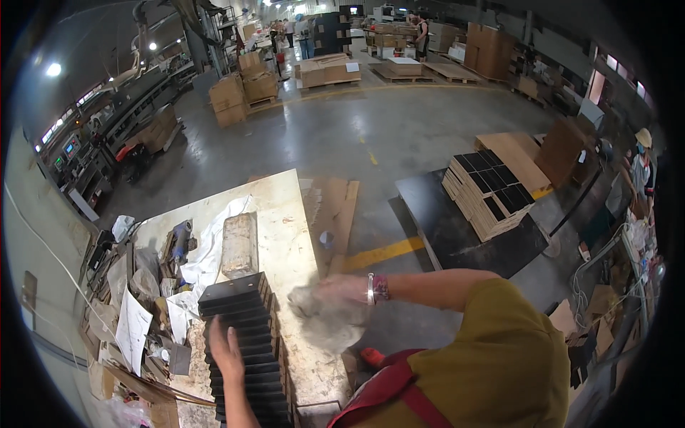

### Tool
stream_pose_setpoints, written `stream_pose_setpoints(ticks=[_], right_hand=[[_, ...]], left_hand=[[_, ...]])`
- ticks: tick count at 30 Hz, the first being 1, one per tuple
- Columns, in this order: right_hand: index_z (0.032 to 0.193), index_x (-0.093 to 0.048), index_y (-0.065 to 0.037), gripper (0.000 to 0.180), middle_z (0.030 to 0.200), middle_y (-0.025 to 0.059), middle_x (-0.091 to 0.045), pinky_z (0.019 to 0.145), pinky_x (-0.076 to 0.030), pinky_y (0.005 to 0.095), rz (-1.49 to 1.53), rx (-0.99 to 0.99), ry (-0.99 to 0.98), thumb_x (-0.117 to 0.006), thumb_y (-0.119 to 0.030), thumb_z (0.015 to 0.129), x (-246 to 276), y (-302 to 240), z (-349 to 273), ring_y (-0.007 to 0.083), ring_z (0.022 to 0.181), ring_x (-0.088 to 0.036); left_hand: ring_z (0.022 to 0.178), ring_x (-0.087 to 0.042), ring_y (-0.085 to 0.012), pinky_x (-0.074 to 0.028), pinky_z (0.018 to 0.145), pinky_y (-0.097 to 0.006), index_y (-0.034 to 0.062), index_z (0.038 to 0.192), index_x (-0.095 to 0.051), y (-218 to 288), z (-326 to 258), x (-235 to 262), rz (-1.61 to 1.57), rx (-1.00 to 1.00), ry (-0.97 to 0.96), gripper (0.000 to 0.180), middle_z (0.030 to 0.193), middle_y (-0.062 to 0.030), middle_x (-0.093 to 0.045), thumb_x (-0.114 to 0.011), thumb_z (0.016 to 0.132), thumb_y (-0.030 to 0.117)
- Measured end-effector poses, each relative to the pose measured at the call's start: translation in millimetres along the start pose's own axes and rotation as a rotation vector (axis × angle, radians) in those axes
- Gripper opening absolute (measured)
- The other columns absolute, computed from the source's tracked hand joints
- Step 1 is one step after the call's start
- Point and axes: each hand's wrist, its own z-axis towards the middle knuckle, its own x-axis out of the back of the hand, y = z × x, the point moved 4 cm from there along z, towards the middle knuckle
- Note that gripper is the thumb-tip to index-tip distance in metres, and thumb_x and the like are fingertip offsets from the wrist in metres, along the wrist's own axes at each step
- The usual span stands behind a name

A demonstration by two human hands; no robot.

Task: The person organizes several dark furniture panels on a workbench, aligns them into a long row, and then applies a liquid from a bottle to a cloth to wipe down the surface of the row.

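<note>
A row of narrow black boards (246, 335) with pale wooden edges lies on the worktable in front of me, the boards packed side by side. Along the left side of this row is my left hand (227, 353), its fingers stretched out and the thumb apart; whether it presses on the boards cannot be made out. Over the table's right edge, my right hand (344, 289) grips a whitish-grey rag (328, 321), which is smeared by motion. The rag hangs below the fingers and hides part of them. A worn, pale block (240, 245) rests just beyond the boards.
The worktable (292, 246) has a stained light top. White cloth (214, 239), a power tool (181, 239), papers and scraps clutter its left. Beyond on the right, stacked black-topped boards (492, 189) stand on a dark panel (464, 246). Cartons (228, 100) and people are farther off.
</note>
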Motion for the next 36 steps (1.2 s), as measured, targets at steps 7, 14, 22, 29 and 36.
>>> stream_pose_setpoints(ticks=[7, 14, 22, 29, 36], right_hand=[[0.123, -0.053, -0.001, 0.039, 0.120, 0.0117, -0.062, 0.097, -0.047, 0.0339, 0.434, 0.118, 0.010, -0.058, -0.027, 0.093, -78.1, 75.2, 9.2, 0.0205, 0.108, -0.060], [0.133, -0.047, -0.004, 0.047, 0.130, 0.0088, -0.054, 0.098, -0.045, 0.0327, 0.035, 0.026, -0.135, -0.056, -0.030, 0.095, -110.3, 135.5, 18.4, 0.0190, 0.118, -0.053], [0.142, -0.037, -0.009, 0.063, 0.141, 0.0160, -0.042, 0.105, -0.038, 0.0382, -1.336, 0.309, 0.394, -0.059, -0.038, 0.090, -38.5, 78.0, 34.7, 0.0301, 0.127, -0.045], [0.145, -0.032, -0.010, 0.078, 0.151, 0.0136, -0.026, 0.115, -0.015, 0.0481, -2.107, 0.358, 0.497, -0.063, -0.042, 0.080, -123.0, 104.3, 148.1, 0.0388, 0.139, -0.020], [0.140, -0.039, -0.006, 0.074, 0.145, 0.0143, -0.035, 0.113, -0.015, 0.0492, -2.101, 0.585, 0.424, -0.052, -0.054, 0.085, -131.2, 113.4, 162.5, 0.0360, 0.137, -0.025]], left_hand=[[0.124, -0.048, -0.0287, -0.037, 0.106, -0.045, 0.0103, 0.137, -0.044, 105.2, -114.9, -58.8, -1.630, 0.848, -0.241, 0.059, 0.136, -0.0093, -0.050, -0.040, 0.096, 0.052], [0.122, -0.048, -0.0285, -0.039, 0.104, -0.046, 0.0081, 0.136, -0.044, 111.2, -190.9, 18.2, -1.620, 0.760, 0.119, 0.051, 0.135, -0.0101, -0.050, -0.043, 0.097, 0.041], [0.102, -0.062, -0.0242, -0.050, 0.089, -0.036, 0.0022, 0.129, -0.050, 18.0, -189.6, 187.7, -1.150, 0.591, 0.609, 0.047, 0.115, -0.0127, -0.062, -0.048, 0.095, 0.035], [0.124, -0.042, -0.0367, -0.038, 0.098, -0.054, 0.0138, 0.133, -0.047, 33.0, -104.3, 42.0, 0.357, 0.116, -0.005, 0.061, 0.138, -0.0120, -0.043, -0.069, 0.077, 0.022], [0.097, -0.060, -0.0432, -0.050, 0.080, -0.048, 0.0062, 0.116, -0.059, -106.5, -109.2, 102.0, 0.103, 0.529, 0.174, 0.039, 0.116, -0.0184, -0.061, -0.063, 0.083, 0.027]])
